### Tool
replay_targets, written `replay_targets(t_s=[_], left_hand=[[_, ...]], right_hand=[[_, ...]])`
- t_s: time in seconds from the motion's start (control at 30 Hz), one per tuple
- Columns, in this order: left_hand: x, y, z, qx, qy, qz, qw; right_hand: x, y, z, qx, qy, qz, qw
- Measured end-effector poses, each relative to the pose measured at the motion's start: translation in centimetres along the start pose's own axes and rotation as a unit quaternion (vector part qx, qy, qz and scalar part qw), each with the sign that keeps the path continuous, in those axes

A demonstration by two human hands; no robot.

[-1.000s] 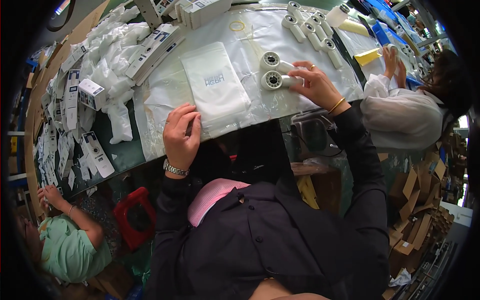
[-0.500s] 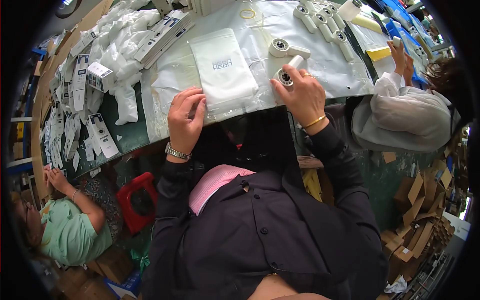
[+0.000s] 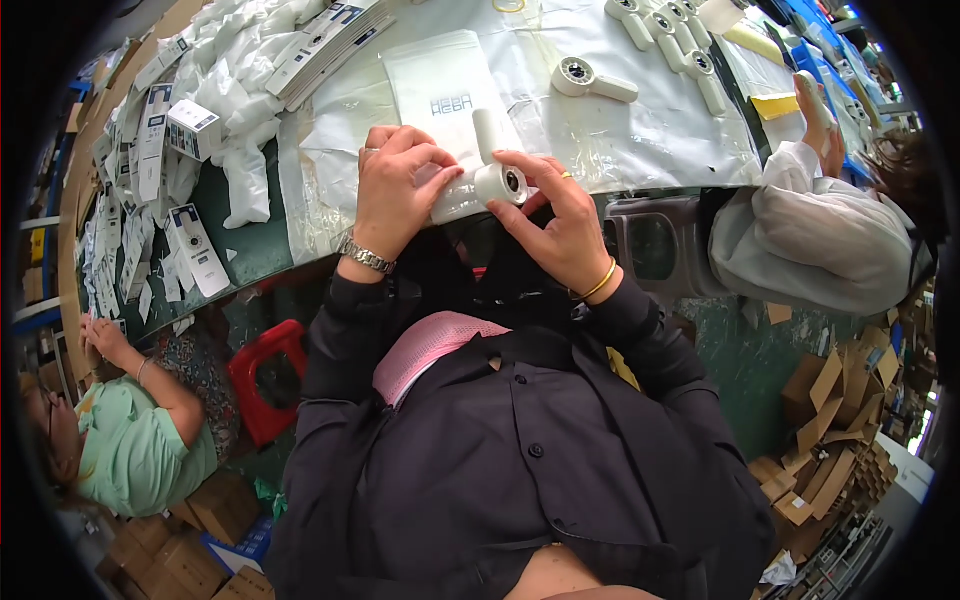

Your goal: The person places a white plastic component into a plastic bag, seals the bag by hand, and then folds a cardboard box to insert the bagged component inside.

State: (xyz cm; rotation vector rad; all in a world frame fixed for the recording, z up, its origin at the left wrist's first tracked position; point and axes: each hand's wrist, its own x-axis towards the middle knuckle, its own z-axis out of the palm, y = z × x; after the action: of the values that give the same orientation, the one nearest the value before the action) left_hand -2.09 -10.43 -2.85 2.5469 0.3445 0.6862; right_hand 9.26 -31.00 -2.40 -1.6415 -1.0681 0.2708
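My right hand [image 3: 563, 218] is closed, thumb and fingers on the round head of a white hair-dryer-shaped device [image 3: 490, 184]. Its handle points away from me, over a white translucent pouch [image 3: 437, 76] with printing on it. My left hand [image 3: 396, 196] pinches the pouch's near edge, close to the device's head. The pouch lies flat toward its far end; how far its near edge is parted, I cannot tell. A similar white device [image 3: 590, 80] lies on the table beyond my right hand.
Several more white devices [image 3: 680, 45] lie at the far right. Flat printed boxes [image 3: 330, 50] are stacked at the far left beside crumpled white pouches [image 3: 235, 90]. Co-workers sit on both sides, one in a green top [image 3: 145, 440]. A red stool [image 3: 265, 380] stands below the table's left.
My right hand has brought the device left and over the pouch's near end. My left hand has shifted right and now pinches the pouch's edge.
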Motion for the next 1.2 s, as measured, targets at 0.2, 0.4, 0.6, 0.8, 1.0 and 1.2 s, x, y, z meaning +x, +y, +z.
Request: replay_targets(t_s=[0.2, 0.4, 0.6, 0.8, 1.0, 1.2], left_hand=[[0.0, 0.3, 0.4, 0.008, 0.002, -0.002, 1.0], [-0.2, -0.6, 1.2, -0.033, 0.022, -0.036, 0.999], [-0.4, -0.5, 1.4, -0.063, 0.037, -0.076, 0.994], [-0.2, -0.4, 0.9, -0.074, 0.053, -0.052, 0.995], [-0.2, 0.5, -0.2, -0.059, 0.043, -0.005, 0.997], [-0.5, 0.7, -1.2, -0.065, -0.001, 0.068, 0.996]], right_hand=[[-0.5, 0.5, -0.1, -0.019, -0.005, 0.011, 1.0], [-0.8, 0.5, -0.1, -0.044, -0.004, -0.023, 0.999], [-0.9, 0.5, -1.1, -0.073, -0.056, -0.09, 0.992], [-1.2, -1.1, -2.2, -0.115, -0.158, -0.115, 0.974], [-1.1, -2.8, -1.3, -0.119, -0.125, -0.065, 0.983], [-1.2, -2.3, 0.2, -0.095, -0.092, 0.001, 0.991]])
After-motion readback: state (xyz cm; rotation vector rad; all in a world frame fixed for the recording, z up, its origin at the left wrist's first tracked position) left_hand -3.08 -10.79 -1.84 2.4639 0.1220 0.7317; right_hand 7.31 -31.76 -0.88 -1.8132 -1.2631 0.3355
